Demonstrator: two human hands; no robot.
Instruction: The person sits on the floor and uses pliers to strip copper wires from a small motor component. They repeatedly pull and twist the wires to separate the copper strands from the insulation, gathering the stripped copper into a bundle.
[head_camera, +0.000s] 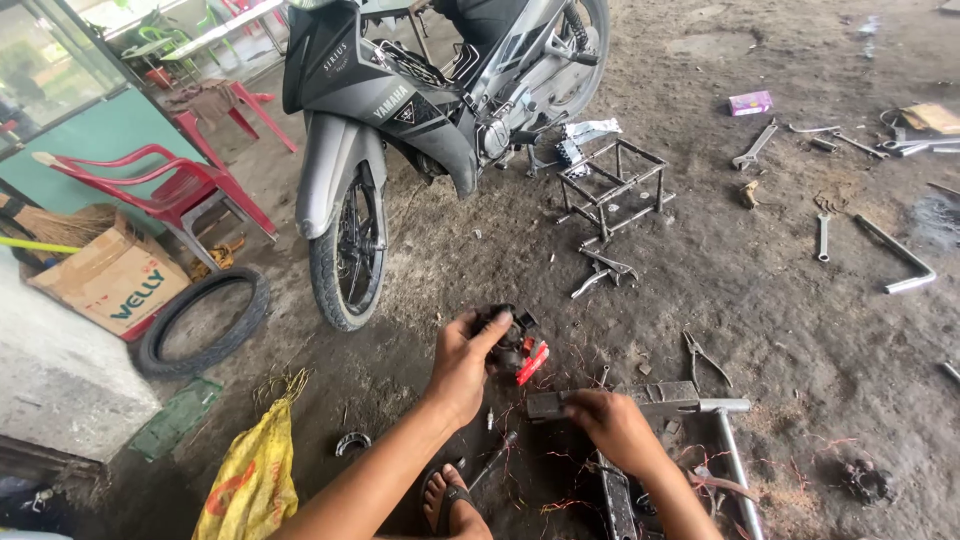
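My left hand (462, 362) grips a small dark motor-like part (508, 340) with a red plastic piece (532, 362) hanging off it, held just above the dirty concrete floor. My right hand (612, 428) rests lower right, fingers curled down on a flat grey metal block (600, 401) lying on the floor; what the fingers pinch is hidden. A metal hammer (728, 440) lies just right of that hand, its handle running toward me. Thin red copper wire strands (560, 500) are scattered around both hands. My sandalled foot (450, 505) shows at the bottom.
A grey motorbike (420, 110) stands ahead, front wheel (348, 255) near my left hand. A metal frame stand (612, 185), pliers (703, 357), wrenches (755, 145) and an L-shaped bar (898, 255) lie right. Left: tyre (203, 320), cardboard box (108, 280), red chairs (160, 185), yellow bag (252, 480).
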